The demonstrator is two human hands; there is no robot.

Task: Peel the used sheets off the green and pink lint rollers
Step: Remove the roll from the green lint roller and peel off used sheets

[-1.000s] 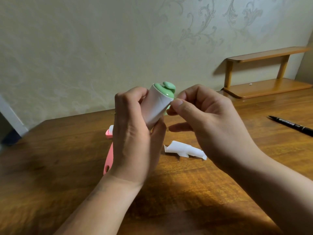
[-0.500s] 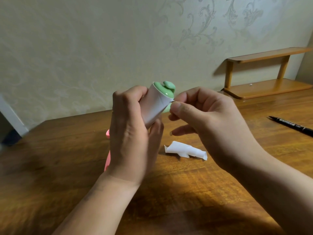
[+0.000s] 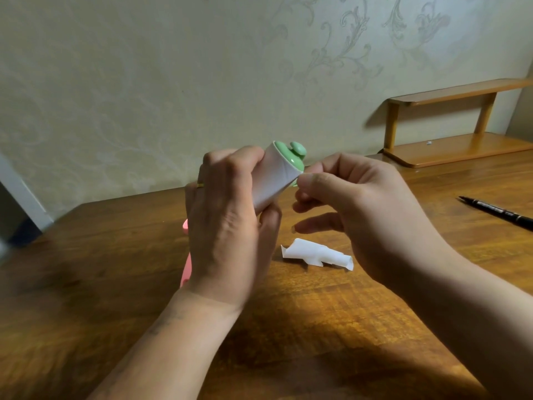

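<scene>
My left hand [image 3: 227, 226] is wrapped around the white roll of the green lint roller [image 3: 278, 174], held above the table with its green end cap pointing up and away. My right hand [image 3: 354, 209] pinches the edge of the roll's outer sheet at the cap end with thumb and forefinger. The pink lint roller [image 3: 186, 269] lies on the table behind my left hand, mostly hidden. A crumpled white peeled sheet [image 3: 315, 254] lies on the table between my hands.
A black pen [image 3: 499, 212] lies at the right on the wooden table [image 3: 317, 327]. A small wooden shelf [image 3: 458, 125] stands at the back right against the patterned wall. The table's far left corner is near the wall.
My left hand has shifted slightly left and turned the roll a little. My right thumb and forefinger stay at the sheet's edge by the green cap.
</scene>
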